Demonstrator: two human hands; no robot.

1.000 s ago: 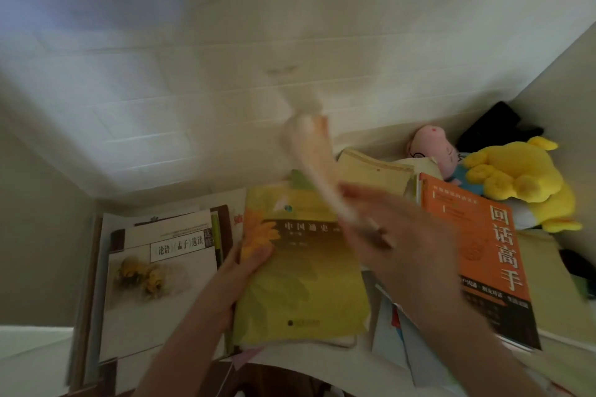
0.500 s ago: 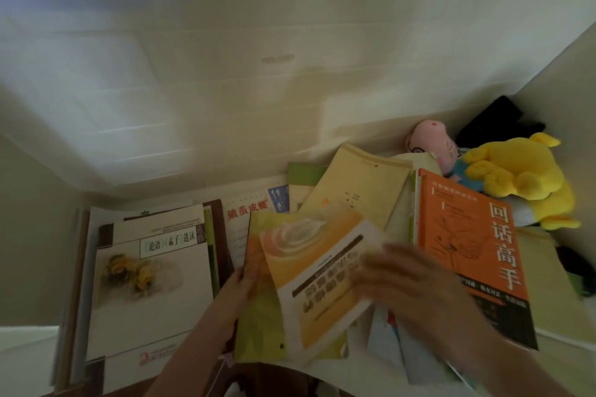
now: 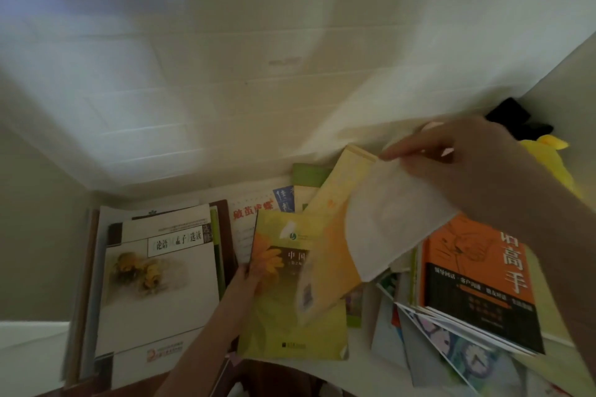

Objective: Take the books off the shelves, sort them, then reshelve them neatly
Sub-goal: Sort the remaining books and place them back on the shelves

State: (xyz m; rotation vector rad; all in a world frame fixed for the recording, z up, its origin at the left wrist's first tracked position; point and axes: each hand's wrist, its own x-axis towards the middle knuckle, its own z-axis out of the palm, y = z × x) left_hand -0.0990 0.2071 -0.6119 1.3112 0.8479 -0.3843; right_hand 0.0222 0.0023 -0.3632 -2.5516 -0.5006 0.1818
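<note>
booklet [image 3: 387, 229] over yellow-green book [image 3: 290, 325]
right hand [image 3: 477, 164] pinches its top corner; it slants down-left toward left hand [image 3: 248, 280] gripping that book.

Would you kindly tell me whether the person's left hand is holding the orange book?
No, the left hand holds the left edge of the yellow-green book, apart from the orange book.

I see a white wall [image 3: 225, 90] scored with faint horizontal lines across the upper view, with cool bluish light on its upper left. A beige left panel [image 3: 35, 219] and a beige right panel [image 3: 567, 74] flank it. A dark wooden edge [image 3: 277, 377] runs along the bottom.
</note>
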